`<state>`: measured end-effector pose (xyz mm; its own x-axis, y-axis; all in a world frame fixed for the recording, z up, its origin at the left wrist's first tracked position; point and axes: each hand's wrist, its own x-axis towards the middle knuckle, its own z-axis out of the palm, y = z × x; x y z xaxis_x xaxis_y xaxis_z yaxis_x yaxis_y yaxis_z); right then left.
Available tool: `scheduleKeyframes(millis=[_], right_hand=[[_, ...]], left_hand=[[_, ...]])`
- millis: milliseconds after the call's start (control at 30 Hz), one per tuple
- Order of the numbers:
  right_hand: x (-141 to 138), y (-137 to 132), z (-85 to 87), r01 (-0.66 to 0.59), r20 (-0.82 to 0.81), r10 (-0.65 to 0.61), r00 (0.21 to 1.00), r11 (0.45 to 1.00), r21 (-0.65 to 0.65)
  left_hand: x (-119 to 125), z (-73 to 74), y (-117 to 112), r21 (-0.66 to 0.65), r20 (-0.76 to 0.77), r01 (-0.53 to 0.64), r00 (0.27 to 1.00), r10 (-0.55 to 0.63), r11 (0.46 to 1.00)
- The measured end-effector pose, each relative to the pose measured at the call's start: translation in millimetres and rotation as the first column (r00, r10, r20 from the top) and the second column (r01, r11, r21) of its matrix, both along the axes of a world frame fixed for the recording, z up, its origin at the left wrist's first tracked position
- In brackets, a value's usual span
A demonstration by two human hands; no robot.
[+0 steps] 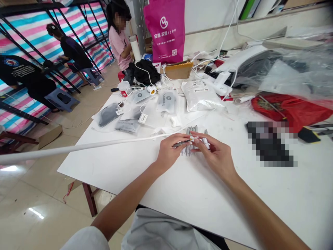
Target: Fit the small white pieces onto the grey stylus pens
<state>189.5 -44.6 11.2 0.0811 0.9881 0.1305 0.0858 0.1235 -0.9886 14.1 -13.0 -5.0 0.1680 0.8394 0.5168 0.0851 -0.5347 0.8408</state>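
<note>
The work in hand looks like handling small parts of a pen-like thing at the fingertips: the left hand [166,152] is curled, pinching a slim grey stick [181,143], while the right hand [220,152] is half closed, with a short white tube [205,143] held among its fingers. Both hands meet above the bench [187,196], over a row of grey pens [191,130] lying side by side just beyond and beneath them. The next move seems to call for a steady pinch and careful lining-up of the ends. The fingers cover much of the row, and the small pale piece [193,138] between the fingertips is too small to identify, nor can I tell whether it joins the stick; a dark thing [270,146] to the right is blurred out
</note>
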Motion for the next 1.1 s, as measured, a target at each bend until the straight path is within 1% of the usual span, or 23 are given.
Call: scheduleKeyframes(millis=[67, 167, 333, 467, 567, 667, 733, 800, 867, 967, 1100], right_hand=[[0, -1, 1.3, 0.003, -0.036, -0.005, 0.999, 0.999, -0.041], [-2, -3, 3.5, -0.010, -0.088, 0.004, 0.996, 0.998, -0.069], [-4, -4, 5.0, -0.024, -0.113, 0.017, 0.993, 0.998, -0.065], [-4, -3, 2.4, -0.040, -0.104, 0.034, 0.994, 0.998, -0.055], [-3, -3, -1.3, -0.051, -0.054, 0.050, 0.997, 0.999, -0.017], [-3, -4, -4.4, -0.063, 0.065, 0.058, 0.996, 0.995, 0.076], [-3, -4, -4.9, -0.054, 0.170, 0.029, 0.985, 0.988, 0.145], [-4, -5, -4.0, -0.026, 0.242, -0.022, 0.970, 0.981, 0.194], [-5, -6, -2.5, -0.005, 0.251, -0.049, 0.967, 0.978, 0.210], [-7, -9, -1.6, 0.006, 0.191, -0.047, 0.980, 0.977, 0.214], [-9, -13, -3.2, 0.049, 0.141, -0.079, 0.987, 0.977, 0.206]], left_hand=[[0, -1.0, 0, 0.019, 0.001, 0.003, 1.000, -0.003, 1.000], [0, -2.1, 1, 0.033, 0.007, -0.007, 1.000, 0.007, 0.999], [0, -1.8, 2, 0.035, 0.005, -0.013, 1.000, 0.012, 0.999], [0, -1.3, 2, 0.022, 0.007, -0.020, 1.000, 0.020, 1.000], [-1, -2.0, 3, 0.012, 0.003, -0.026, 1.000, 0.026, 1.000], [-2, -2.5, 3, -0.004, -0.008, -0.049, 0.999, 0.049, 0.999], [-2, -2.2, 2, -0.017, -0.019, -0.051, 0.999, 0.050, 0.999], [-1, -1.4, 1, -0.017, -0.024, -0.046, 0.999, 0.046, 0.999], [-1, -0.7, 1, -0.013, -0.018, -0.043, 0.999, 0.043, 0.999], [0, -1.1, 1, -0.016, 0.007, -0.038, 0.999, 0.038, 0.999], [0, -3.4, 2, -0.007, 0.028, -0.040, 0.999, 0.040, 0.999]])
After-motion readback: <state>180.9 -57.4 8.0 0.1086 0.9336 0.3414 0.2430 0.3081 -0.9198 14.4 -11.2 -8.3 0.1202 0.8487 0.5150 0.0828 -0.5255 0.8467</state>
